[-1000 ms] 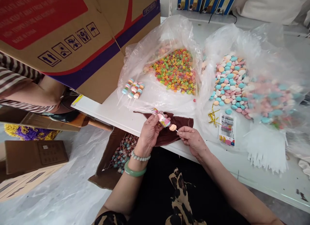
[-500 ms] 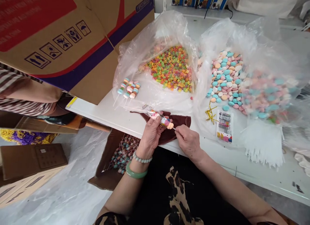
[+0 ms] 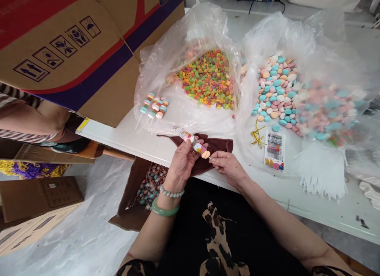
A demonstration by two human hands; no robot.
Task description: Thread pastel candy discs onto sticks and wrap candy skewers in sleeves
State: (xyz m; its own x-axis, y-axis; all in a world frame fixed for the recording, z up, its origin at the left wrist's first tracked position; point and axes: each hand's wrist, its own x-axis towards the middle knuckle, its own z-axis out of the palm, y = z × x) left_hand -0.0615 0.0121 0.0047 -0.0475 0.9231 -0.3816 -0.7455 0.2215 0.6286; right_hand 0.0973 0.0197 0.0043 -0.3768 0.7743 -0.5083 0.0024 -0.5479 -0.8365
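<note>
My left hand (image 3: 181,161) is closed around a small clear printed bag (image 3: 179,129), with its thumb on top. Part of a candy skewer (image 3: 206,154) is inside the bag; an orange candy pokes out of the bag's near end. My right hand (image 3: 228,165) pinches the white stick below that candy. Under both hands lies a dark brown cloth (image 3: 221,144) at the table edge. Several more candy skewers (image 3: 156,106) rest on clear plastic at the left. To the right are gold twist ties (image 3: 257,136) and a stack of printed bags (image 3: 274,150).
Plastic bags of ring candies (image 3: 212,80) and pastel oval candies (image 3: 276,84) cover the table's back. White sticks (image 3: 322,171) lie at the right. A large carton (image 3: 107,70) stands at the left, near another person's arm (image 3: 38,113). Below the edge, an open box (image 3: 126,197) contains wrapped candies.
The skewer has slid a little deeper into the bag. My right hand has moved slightly left, its fingers now pinching the stick close to the end candy. The view has shifted slightly.
</note>
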